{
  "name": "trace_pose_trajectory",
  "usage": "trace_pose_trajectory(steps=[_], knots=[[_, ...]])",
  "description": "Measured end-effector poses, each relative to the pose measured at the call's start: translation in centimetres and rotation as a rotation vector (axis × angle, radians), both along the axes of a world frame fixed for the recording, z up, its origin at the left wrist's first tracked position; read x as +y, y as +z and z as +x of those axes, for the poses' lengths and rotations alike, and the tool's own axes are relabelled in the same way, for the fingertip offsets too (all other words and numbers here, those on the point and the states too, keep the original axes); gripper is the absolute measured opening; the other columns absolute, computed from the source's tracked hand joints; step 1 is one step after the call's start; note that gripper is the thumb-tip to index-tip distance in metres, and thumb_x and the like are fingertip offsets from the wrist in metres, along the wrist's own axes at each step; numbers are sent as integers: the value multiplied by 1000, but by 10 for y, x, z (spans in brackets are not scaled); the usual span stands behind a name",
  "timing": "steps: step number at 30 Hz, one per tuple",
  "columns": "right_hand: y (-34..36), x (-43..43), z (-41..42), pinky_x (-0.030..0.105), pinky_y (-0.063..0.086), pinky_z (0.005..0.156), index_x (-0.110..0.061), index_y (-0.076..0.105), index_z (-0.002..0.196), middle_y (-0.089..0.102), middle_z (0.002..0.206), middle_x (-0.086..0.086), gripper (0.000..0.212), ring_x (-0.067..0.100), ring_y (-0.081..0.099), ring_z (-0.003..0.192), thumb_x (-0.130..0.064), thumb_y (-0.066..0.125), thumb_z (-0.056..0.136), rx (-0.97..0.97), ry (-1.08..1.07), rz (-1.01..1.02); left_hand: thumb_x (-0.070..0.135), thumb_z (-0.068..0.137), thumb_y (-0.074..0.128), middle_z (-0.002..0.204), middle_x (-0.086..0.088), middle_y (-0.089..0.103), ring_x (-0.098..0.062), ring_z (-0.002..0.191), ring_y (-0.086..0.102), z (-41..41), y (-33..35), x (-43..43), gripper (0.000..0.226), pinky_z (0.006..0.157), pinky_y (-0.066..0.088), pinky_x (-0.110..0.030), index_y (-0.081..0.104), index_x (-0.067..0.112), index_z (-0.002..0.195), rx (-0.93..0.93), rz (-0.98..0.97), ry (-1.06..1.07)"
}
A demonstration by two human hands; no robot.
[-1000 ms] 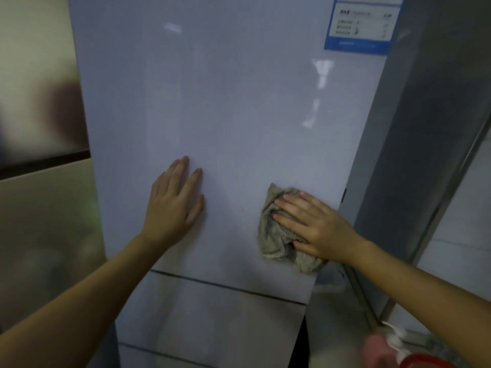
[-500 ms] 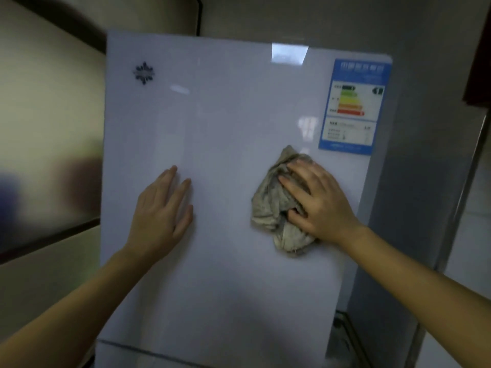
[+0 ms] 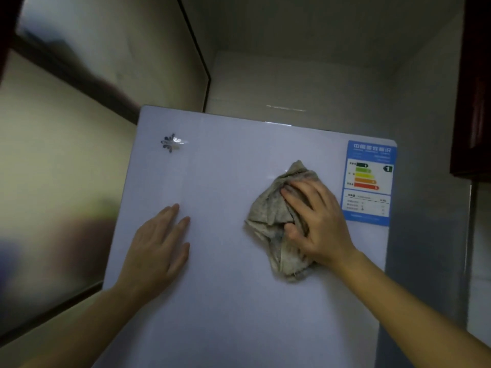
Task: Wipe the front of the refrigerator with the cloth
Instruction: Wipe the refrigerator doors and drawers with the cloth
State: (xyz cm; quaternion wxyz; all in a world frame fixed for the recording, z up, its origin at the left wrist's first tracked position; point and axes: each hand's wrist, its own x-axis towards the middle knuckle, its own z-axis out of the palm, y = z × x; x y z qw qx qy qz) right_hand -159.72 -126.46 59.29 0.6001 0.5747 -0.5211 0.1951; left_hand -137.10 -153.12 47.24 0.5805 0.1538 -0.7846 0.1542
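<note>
The refrigerator's pale glossy upper door (image 3: 225,301) fills the middle of the view. A crumpled grey-beige cloth (image 3: 268,208) lies bunched against the door on its right half. My right hand (image 3: 316,224) presses on the cloth, fingers curled into its folds, just left of the label. Flat on the door's left half rests my left hand (image 3: 159,245), fingers together and pointing up, holding nothing.
A blue energy label (image 3: 369,181) sticks to the door's upper right corner and a small dark logo (image 3: 171,143) marks its upper left. A beige wall (image 3: 47,160) stands at the left, a grey side panel (image 3: 425,235) at the right, a dark red cabinet (image 3: 475,88) above it.
My right hand has slid the cloth up the door, from near the lower seam to beside the label. The view has tilted upward, showing the door's top edge. The left hand stays flat.
</note>
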Motion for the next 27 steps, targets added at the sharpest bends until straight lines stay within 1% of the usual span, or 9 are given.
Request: trace_pose_trajectory(steps=[2,5,7,11,15,18,20,23,27], knots=[[-1,-2,1,40,30,123,-11,64,138,54,148,11,54,30,44,142,-45,45,100,-12,20,-19,44,99,38,158,-17,41,-37,143,43,-3,-5,-5,59,112,37,-48,54,8,143,12,-23,-11],[-3,-7,3,45,37,119,-10,67,133,57,145,12,45,32,48,138,-35,54,99,-4,-10,-77,41,98,41,158,-18,40,-36,143,41,-6,-7,-9,58,112,34,-49,54,8,143,43,-54,-34],[-5,-10,3,48,39,117,-10,67,132,58,144,12,44,33,49,136,-33,58,96,-5,-35,-87,40,97,42,158,-18,40,-35,144,39,-6,-8,-11,57,113,32,-48,54,8,143,60,-75,-50],[-20,-23,14,47,39,116,-10,68,130,59,141,13,46,35,51,134,-34,66,91,45,-47,-59,38,98,43,157,-18,41,-35,144,40,-6,-13,-18,55,116,29,-45,55,8,142,93,-102,-67],[-68,-55,36,48,41,115,-9,70,128,63,137,16,46,36,55,130,-34,71,90,156,-21,84,38,99,45,157,-19,41,-36,145,40,0,-33,-24,53,116,31,-46,55,8,142,122,-56,-72],[-122,-79,51,50,38,119,-11,68,133,61,143,15,50,35,52,134,-41,68,93,248,-26,275,37,100,46,157,-19,41,-37,145,39,14,-51,-29,52,115,32,-47,54,9,143,107,-6,-57],[-151,-88,58,48,34,122,-11,66,136,58,146,14,50,34,51,137,-41,65,96,291,-32,361,37,101,46,159,-19,39,-36,147,38,23,-61,-35,52,115,32,-47,53,9,144,75,18,-53],[-158,-91,58,44,32,124,-11,65,137,58,147,15,48,32,51,137,-38,64,97,303,-36,375,35,101,47,158,-19,40,-36,146,39,33,-69,-44,50,114,33,-47,54,8,142,45,-4,-46],[-135,-88,53,46,39,120,-8,64,138,58,146,16,49,33,54,136,-36,66,98,295,-46,341,35,100,48,159,-20,38,-38,146,39,36,-66,-50,52,115,34,-49,53,8,144,59,-4,-62]])
